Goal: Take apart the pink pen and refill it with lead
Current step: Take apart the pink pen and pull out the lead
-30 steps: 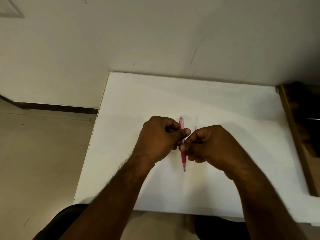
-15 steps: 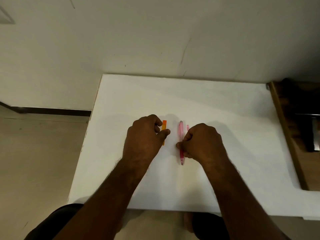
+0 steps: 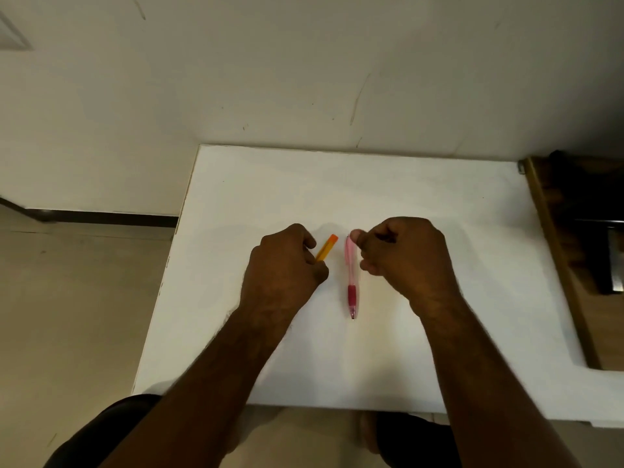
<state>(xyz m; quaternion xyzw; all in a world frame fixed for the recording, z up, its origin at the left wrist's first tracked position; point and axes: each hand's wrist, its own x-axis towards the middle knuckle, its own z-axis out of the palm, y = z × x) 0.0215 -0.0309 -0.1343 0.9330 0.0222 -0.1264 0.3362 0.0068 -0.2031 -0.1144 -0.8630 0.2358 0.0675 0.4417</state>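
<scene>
Pink pen (image 3: 351, 265): translucent glossy plastic, darker rubbery-looking grip. Orange lead case (image 3: 327, 248): smooth plastic. Desk (image 3: 388, 190): matt white, smooth.

My left grip (image 3: 287, 268) pinches an orange lead case (image 3: 327, 247). The pink pen (image 3: 351, 275) lies on the white tabletop (image 3: 439, 204). My right grip (image 3: 405, 255) is curled beside it, perhaps touching its top.
</scene>
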